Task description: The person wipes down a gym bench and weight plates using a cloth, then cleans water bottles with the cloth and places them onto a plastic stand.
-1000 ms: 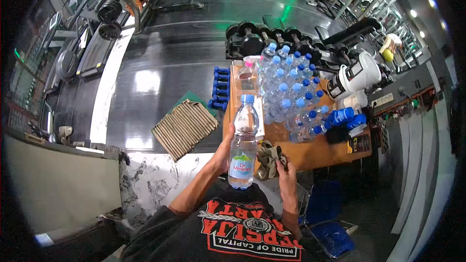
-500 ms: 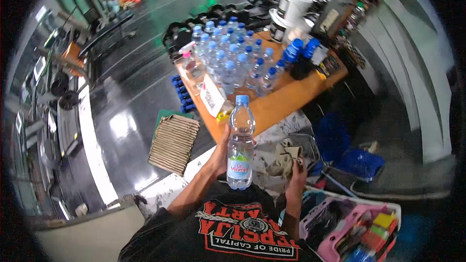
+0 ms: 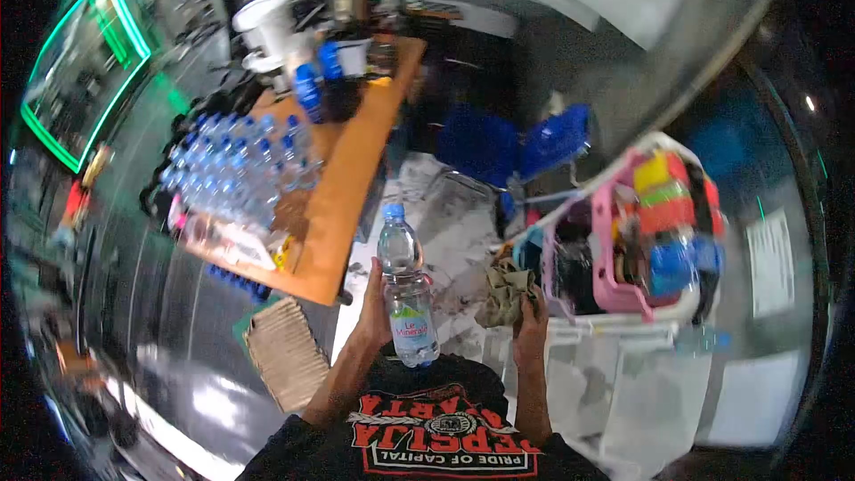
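My left hand point(image 3: 376, 307) is wrapped round a clear plastic water bottle point(image 3: 400, 254) with a blue cap and a "Le Minerale" label. The bottle stands nearly upright in front of my chest, and most of the fingers are hidden behind it. In my right hand point(image 3: 532, 313) is a crumpled olive-beige cloth point(image 3: 506, 292), held to the right of the bottle and apart from it.
Many similar bottles point(image 3: 232, 165) crowd the orange-brown table point(image 3: 356, 187) at left. A pink basket point(image 3: 608, 258) with colourful packets lies at right, near a blue chair point(image 3: 485, 147). Corrugated cardboard point(image 3: 285, 352) lies on the floor.
My view has swung to the right, so the table now appears further left and the pink basket shows more fully. Both hands keep hold of the bottle and the cloth.
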A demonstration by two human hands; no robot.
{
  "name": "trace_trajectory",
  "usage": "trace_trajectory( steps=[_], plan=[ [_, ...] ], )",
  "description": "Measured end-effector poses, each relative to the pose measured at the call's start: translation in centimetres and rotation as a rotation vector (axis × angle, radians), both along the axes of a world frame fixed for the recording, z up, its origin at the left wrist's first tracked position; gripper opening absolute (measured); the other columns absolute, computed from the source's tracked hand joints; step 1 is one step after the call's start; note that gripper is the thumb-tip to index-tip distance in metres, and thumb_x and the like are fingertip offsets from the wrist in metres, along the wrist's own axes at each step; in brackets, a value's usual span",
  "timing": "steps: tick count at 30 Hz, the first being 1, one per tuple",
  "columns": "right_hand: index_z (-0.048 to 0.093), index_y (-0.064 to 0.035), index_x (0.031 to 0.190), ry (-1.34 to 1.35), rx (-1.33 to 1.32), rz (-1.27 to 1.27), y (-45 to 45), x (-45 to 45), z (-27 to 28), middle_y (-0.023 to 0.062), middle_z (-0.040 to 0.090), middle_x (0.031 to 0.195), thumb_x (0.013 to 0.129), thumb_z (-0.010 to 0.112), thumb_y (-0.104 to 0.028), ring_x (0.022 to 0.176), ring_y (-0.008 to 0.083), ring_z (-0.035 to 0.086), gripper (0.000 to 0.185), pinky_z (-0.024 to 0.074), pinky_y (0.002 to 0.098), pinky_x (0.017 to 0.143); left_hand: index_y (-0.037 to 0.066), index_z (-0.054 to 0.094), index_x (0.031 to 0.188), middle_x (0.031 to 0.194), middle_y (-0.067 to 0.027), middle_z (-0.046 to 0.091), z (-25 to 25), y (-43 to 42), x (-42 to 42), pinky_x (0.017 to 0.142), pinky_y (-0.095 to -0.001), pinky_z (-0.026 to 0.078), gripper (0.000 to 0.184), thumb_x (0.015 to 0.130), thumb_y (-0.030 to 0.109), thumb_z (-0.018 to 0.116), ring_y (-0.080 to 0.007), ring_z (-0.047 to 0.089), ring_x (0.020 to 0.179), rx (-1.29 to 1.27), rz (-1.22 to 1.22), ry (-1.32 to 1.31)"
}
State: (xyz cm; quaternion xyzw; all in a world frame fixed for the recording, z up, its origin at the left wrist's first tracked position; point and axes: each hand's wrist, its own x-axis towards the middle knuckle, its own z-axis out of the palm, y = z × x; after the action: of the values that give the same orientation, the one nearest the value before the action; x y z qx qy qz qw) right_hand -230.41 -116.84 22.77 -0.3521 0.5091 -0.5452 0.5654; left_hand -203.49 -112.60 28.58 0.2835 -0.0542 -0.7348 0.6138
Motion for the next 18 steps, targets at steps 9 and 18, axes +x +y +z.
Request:
trace_trajectory(
  steps=[9,18],
  plan=[
    [0.043,0.0006,0.132,-0.081,-0.016,-0.294,7.2,0.5,2.0,0.0099,0.051,0.123,0.092,0.055,-0.014,0.112,0.02,0.048,0.044,0.0391,0.034,0.097,0.005,0.05,0.119,0.098,-0.0154,0.063,3.2,-2.9,-2.3,0.073,-0.049,0.051,0.077,0.085,0.072,0.031,-0.0339,0.064,0.081,-0.059,-0.413,-0.136],
    [0.046,0.0014,0.126,0.058,-0.002,-0.669,13.9,2.7,4.7,0.0085,0.056,0.113,0.093,0.05,-0.009,0.099,0.0155,0.056,0.034,0.0469,0.0278,0.084,0.005,0.05,0.119,0.097,-0.0141,0.063,2.0,-3.9,-4.9,0.072,-0.0463,0.052,0.078,0.082,0.072,0.036,-0.0312,0.063,0.079,-0.108,-0.689,-0.048]
  ],
)
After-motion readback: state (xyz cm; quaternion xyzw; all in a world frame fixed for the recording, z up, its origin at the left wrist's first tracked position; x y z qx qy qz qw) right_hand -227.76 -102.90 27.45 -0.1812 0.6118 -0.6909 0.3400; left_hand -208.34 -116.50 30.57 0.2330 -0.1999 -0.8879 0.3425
